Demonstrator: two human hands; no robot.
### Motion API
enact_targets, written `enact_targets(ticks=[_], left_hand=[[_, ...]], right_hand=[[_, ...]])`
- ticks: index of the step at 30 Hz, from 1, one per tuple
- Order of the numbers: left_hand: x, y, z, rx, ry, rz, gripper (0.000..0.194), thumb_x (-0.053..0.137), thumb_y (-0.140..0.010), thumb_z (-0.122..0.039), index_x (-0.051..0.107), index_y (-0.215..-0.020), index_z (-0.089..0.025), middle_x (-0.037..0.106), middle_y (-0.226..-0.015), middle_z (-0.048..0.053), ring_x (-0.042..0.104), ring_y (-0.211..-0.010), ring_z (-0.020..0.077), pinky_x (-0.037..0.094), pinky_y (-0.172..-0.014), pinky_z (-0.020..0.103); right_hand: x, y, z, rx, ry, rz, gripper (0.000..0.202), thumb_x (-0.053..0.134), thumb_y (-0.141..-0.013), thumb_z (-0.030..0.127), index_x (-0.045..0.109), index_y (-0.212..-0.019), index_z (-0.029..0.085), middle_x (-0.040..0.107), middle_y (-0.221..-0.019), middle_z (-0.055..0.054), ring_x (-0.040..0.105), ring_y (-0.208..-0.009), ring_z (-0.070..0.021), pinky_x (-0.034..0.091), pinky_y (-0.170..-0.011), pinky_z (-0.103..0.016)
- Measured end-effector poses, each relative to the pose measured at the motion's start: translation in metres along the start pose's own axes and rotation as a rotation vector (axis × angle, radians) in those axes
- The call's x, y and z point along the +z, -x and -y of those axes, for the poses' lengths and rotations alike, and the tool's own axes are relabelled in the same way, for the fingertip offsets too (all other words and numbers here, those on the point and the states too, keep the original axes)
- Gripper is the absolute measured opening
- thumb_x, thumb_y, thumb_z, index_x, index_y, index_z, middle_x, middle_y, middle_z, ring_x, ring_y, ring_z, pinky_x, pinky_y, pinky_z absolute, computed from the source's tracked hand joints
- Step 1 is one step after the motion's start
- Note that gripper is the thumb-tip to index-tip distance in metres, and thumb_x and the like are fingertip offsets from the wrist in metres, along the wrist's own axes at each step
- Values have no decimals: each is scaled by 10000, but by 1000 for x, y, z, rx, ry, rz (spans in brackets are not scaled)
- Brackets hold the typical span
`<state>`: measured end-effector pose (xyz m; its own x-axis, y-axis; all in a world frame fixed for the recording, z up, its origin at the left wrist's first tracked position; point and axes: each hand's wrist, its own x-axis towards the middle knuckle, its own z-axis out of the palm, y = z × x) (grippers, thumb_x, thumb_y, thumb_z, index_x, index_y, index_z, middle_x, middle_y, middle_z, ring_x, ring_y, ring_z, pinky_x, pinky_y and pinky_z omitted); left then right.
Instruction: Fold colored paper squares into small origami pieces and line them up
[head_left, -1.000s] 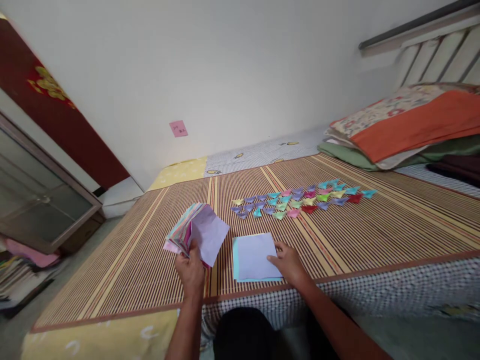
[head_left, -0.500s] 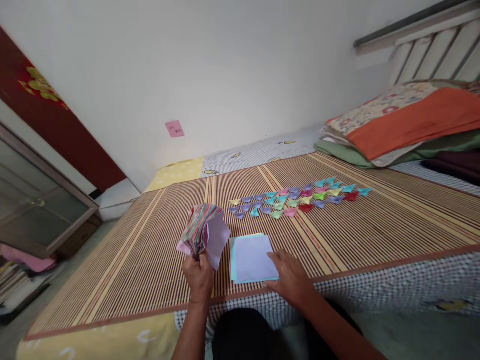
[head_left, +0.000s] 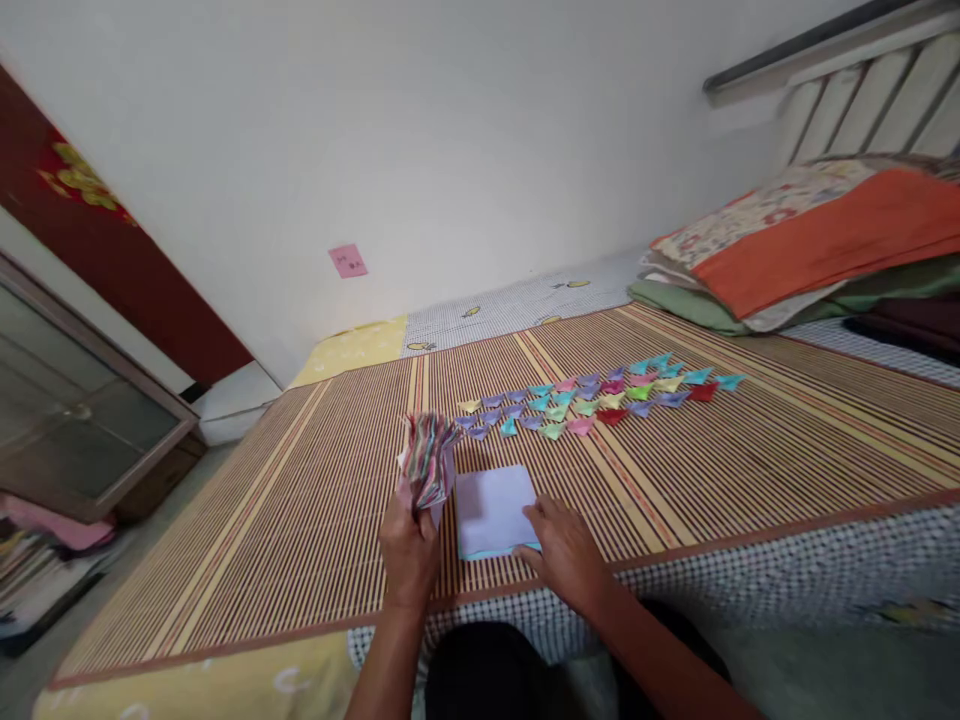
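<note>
My left hand (head_left: 409, 552) is closed round the lower end of a thick bundle of multicoloured paper sheets (head_left: 429, 458), held upright above the mat. Just right of it, a small stack of square sheets (head_left: 493, 510) lies flat, lavender on top with a light blue edge showing below. My right hand (head_left: 561, 548) rests at the right edge of this stack, thumb and fingers apart. Beyond the stack, rows of small folded paper pieces (head_left: 587, 407) in many colours lie on the striped mat.
The striped mat (head_left: 300, 500) covers the bed. Folded orange and floral bedding (head_left: 825, 240) is piled at the right back. A glass-fronted cabinet (head_left: 90, 400) stands at the left, and a pink note (head_left: 348, 261) is on the wall.
My left hand has moved right with the paper bundle, nearer the stack. My right hand has shifted slightly left, and the stack's sheets sit a little further left.
</note>
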<state>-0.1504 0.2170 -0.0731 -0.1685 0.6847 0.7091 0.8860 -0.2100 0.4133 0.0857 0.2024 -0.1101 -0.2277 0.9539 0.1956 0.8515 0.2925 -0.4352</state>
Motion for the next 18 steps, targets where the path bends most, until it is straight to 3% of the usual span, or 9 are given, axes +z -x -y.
enact_targets(ticks=[5, 8, 14, 18], left_hand=[[23, 17, -14, 288, -43, 166, 561, 453, -906, -23, 506, -1451, -143, 647, -1391, 169, 580, -1318, 297, 490, -1077, 460], [42, 41, -27, 384, -92, 287, 632, 517, -848, 26, 513, -1455, -148, 644, -1421, 156, 596, -1307, 307, 505, -1053, 467], [58, 73, -42, 382, -202, 464, 694, 569, -810, 7, 515, -1481, -162, 600, -1485, 144, 583, -1312, 360, 520, -995, 505], [56, 75, -47, 331, -232, 526, 715, 533, -825, 2, 486, -1514, -181, 546, -1540, 129, 520, -1384, 352, 435, -1101, 558]], right_hand=[[1, 0, -9, -16, -99, 22, 407, 784, -828, 308, 686, -1181, 130, 658, -1168, -177, 607, -1138, -356, 463, -1000, -459], [3, 1, -14, -21, -173, 35, 389, 779, -806, 236, 694, -1168, 124, 653, -1171, -173, 607, -1126, -348, 461, -1013, -453], [2, -2, -33, -17, -381, 41, 416, 709, -725, 86, 715, -1129, 183, 668, -1200, -122, 628, -1154, -282, 470, -1039, -384], [3, -6, -47, 68, -531, -32, 314, 538, -850, 118, 735, -1084, 190, 734, -1127, -123, 671, -1118, -264, 491, -1030, -413]])
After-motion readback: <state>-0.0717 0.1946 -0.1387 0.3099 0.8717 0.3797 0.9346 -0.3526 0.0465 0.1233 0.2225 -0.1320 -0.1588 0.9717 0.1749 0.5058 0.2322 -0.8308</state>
